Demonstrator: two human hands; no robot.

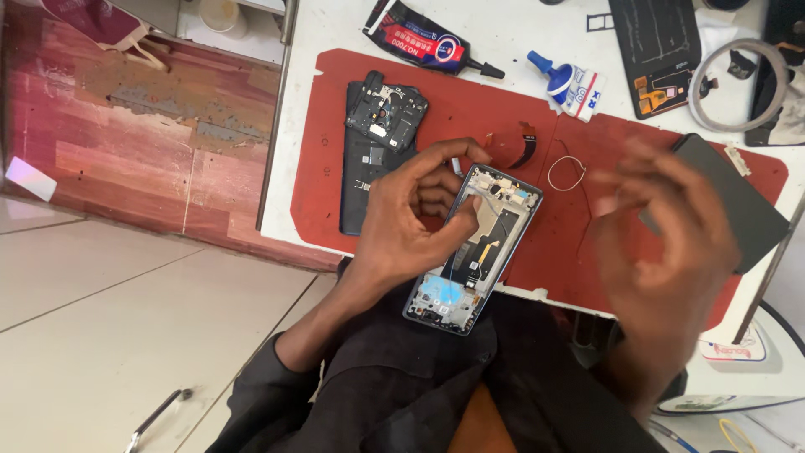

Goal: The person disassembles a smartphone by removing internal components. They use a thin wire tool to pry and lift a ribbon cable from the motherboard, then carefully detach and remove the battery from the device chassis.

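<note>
Gripping an opened rectangular phone frame point(474, 247), the left hand point(411, 222) pinches it; the blurred right hand point(667, 239) hangs open.

The right hand point(662, 226) is smeared by motion blur, so its grip cannot be read. The left edge of the opened phone frame point(474, 252) is covered by the left hand point(411, 222). The black panel point(658, 50) at the surface's far edge is cut off by the picture's top.
</note>
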